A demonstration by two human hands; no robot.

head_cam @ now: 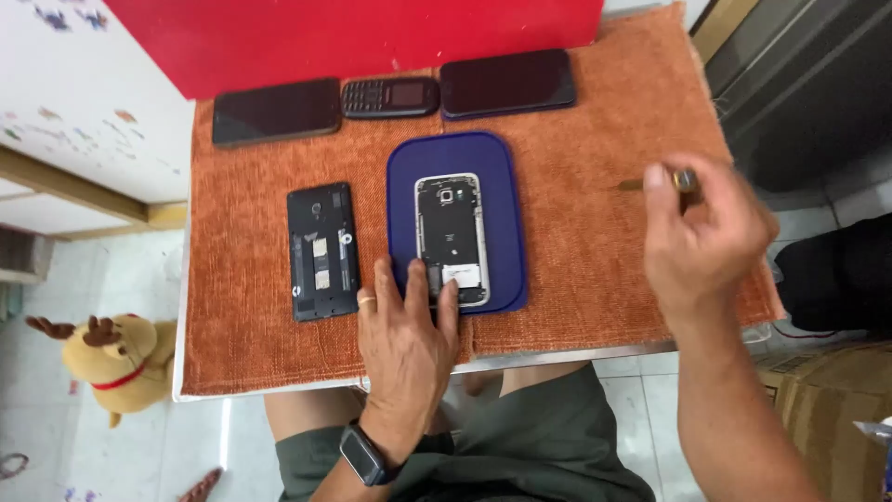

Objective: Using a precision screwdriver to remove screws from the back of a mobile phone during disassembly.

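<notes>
We see left hand [406, 339] flat, fingers pinning opened phone [452, 238] on blue mat [497, 186], surface centre, near front edge. Right hand [706, 237] pinches small tool [671, 181], maybe screwdriver, raised toward right edge.

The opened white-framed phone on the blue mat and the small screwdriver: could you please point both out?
opened white-framed phone [451, 232], head view, exposed back.
small screwdriver [641, 185], head view, its shaft.

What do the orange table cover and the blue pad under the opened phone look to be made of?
Orange table cover: woven cloth, matte, likely towel-like; coarse weave and a frayed corner show. Blue pad: probably rubber or silicone, smooth with a soft sheen, rounded corners and a raised rim. The left hand pins the opened phone on it.
</notes>
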